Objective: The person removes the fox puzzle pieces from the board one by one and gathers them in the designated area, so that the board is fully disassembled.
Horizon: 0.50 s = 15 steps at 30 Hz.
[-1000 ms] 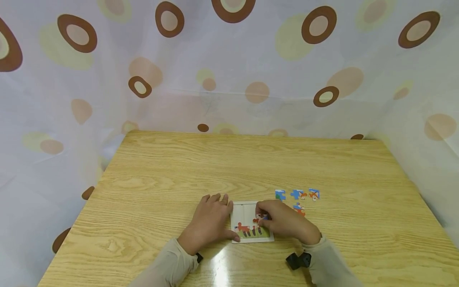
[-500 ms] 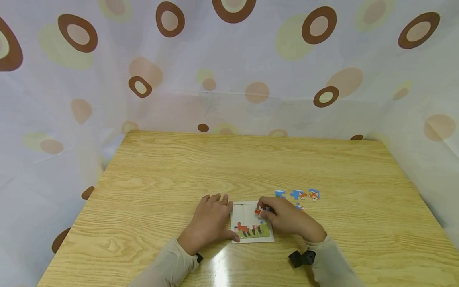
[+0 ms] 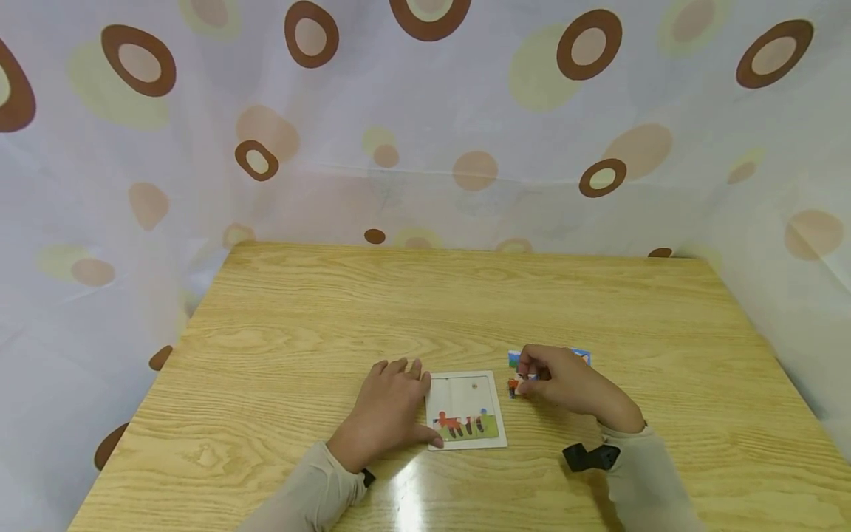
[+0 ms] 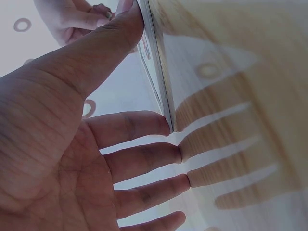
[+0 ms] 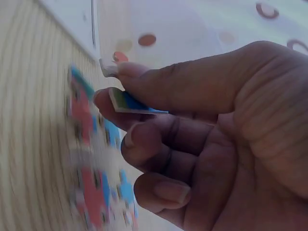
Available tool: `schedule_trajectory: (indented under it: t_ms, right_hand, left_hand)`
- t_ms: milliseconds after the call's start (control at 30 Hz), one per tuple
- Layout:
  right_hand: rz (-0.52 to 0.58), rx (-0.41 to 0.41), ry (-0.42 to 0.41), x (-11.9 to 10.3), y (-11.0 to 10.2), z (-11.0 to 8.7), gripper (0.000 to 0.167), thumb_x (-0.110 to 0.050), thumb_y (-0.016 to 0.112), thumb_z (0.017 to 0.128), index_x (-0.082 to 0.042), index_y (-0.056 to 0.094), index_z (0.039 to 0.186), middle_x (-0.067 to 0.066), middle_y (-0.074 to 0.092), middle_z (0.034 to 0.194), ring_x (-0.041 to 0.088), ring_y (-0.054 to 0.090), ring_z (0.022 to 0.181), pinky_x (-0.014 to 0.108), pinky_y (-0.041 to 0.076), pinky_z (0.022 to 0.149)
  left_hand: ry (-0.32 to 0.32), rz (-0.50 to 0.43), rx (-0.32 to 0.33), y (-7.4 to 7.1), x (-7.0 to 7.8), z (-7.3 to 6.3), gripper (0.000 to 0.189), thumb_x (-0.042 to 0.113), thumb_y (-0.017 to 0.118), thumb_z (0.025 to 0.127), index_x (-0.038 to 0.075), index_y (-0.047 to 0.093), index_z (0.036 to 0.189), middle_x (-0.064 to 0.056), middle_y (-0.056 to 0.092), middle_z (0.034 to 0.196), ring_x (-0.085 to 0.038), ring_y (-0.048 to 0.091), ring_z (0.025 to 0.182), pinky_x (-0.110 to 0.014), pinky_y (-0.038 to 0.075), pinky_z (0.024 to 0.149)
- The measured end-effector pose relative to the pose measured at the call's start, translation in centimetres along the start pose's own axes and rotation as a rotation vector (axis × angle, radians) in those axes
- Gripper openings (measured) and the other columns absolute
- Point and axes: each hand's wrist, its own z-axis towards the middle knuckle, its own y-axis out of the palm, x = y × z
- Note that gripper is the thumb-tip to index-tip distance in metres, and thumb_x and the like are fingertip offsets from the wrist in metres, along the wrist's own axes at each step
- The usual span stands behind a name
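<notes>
My left hand (image 3: 388, 406) lies along the left side of a white-framed jigsaw tray (image 3: 500, 410), fingers straight. In the left wrist view the thumb (image 4: 108, 53) and index finger (image 4: 130, 129) touch the tray's edge. Fitted jigsaw pieces (image 3: 465, 426) along the tray's bottom show red, dark legs and green grass; above them the backing is bare. To the right of the tray, my right hand (image 3: 572, 380) pinches a jigsaw piece (image 5: 126, 102) between thumb and index finger. Green and blue show on the held piece; its remaining picture is partly covered by the fingers.
Loose jigsaw pieces lie on the wooden table (image 3: 332, 318) around the right hand. A blue-and-green piece (image 3: 514, 358) and a blue-edged piece (image 3: 581, 355) show past it. A red piece (image 5: 94, 197) appears in the right wrist view. A patterned cloth (image 3: 425, 207) hangs behind.
My right hand has lifted the jigsaw piece off the tray's right side and carried it rightward to the loose pieces. The left hand has stayed in place.
</notes>
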Motion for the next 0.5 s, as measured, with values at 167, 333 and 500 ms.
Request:
schedule_trajectory:
  t_ms: [167,333,500]
  right_hand:
    - [-0.002,-0.009,0.073,1.1,-1.4,-0.8,0.011,0.000,0.068,0.097,-0.005,0.059,0.096,0.001,0.064,0.079,0.010,0.054,0.064,0.026,0.044,0.056]
    - [0.005,-0.010,0.104,1.5,-2.6,-1.5,0.009,0.002,0.065,0.098,-0.002,0.058,0.095,0.003,0.068,0.081,0.013,0.053,0.061,0.027,0.043,0.054]
    - [0.024,-0.040,0.146,1.8,-3.4,-2.3,0.008,0.002,0.063,0.100,-0.001,0.057,0.095,0.004,0.066,0.077,0.012,0.049,0.057,0.026,0.040,0.053]
  left_hand:
    - [-0.004,-0.004,-0.008,0.1,0.0,0.0,0.098,0.078,0.078,0.069,0.010,0.067,0.139,-0.014,0.060,0.145,-0.035,0.055,0.134,-0.054,0.043,0.108]
    - [0.002,0.000,-0.002,0.2,-0.1,0.0,0.099,0.078,0.077,0.069,0.010,0.066,0.139,-0.014,0.060,0.145,-0.036,0.055,0.134,-0.054,0.044,0.108]
    - [0.007,0.014,0.009,0.1,-0.1,0.0,0.099,0.079,0.077,0.069,0.010,0.067,0.139,-0.014,0.061,0.144,-0.035,0.056,0.133,-0.053,0.044,0.107]
